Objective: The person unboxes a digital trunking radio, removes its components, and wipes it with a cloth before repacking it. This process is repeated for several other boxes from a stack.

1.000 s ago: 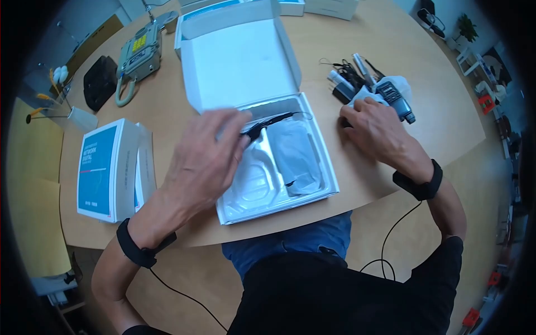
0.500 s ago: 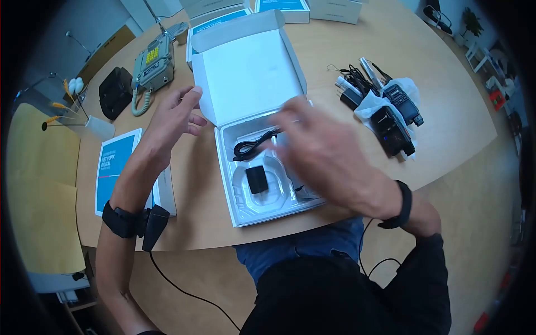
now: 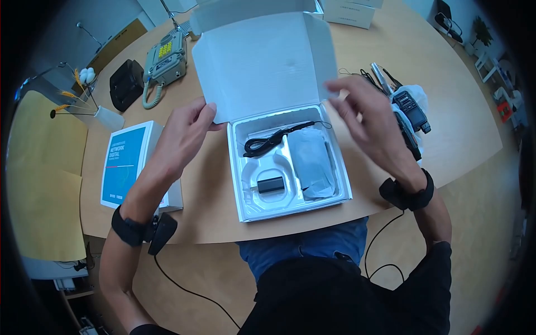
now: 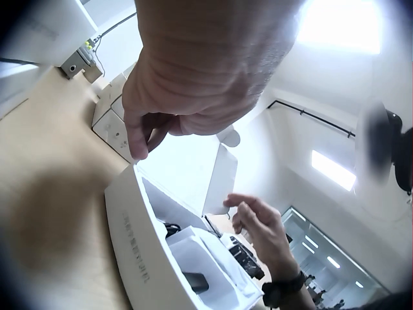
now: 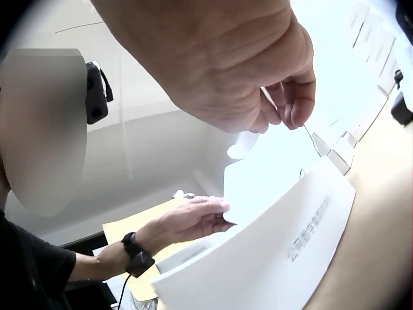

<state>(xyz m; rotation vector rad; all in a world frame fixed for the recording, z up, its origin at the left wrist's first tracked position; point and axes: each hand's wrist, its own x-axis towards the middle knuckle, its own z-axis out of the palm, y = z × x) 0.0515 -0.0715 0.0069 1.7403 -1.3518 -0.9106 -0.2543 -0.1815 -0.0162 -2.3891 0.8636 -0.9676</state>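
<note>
An open white box (image 3: 239,195) holds a coiled black cable (image 3: 261,146), a small black block (image 3: 271,185) and a device in a translucent white wrap (image 3: 312,164). Its lid (image 3: 259,67) stands raised at the back. At the lid's lower left corner, my left hand (image 3: 181,131) pinches the edge between thumb and fingers; the left wrist view has the same hand (image 4: 193,84) there. Beside the lid's right flap, my right hand (image 3: 371,120) is raised with loosely bent fingers, slightly blurred. Nothing shows in this hand (image 5: 239,71) in the right wrist view.
Left of the box lie blue-and-white boxes (image 3: 125,162), with a white vase (image 3: 109,119), a black case (image 3: 126,85) and a corded phone (image 3: 166,58) behind. To the right are a handheld radio (image 3: 411,110), pens and cables. More white boxes (image 3: 349,14) stand at the back.
My right hand has left the box and moved up and right to the lid's flap. My left hand has come down onto the lid's left edge. The small black block has turned sideways.
</note>
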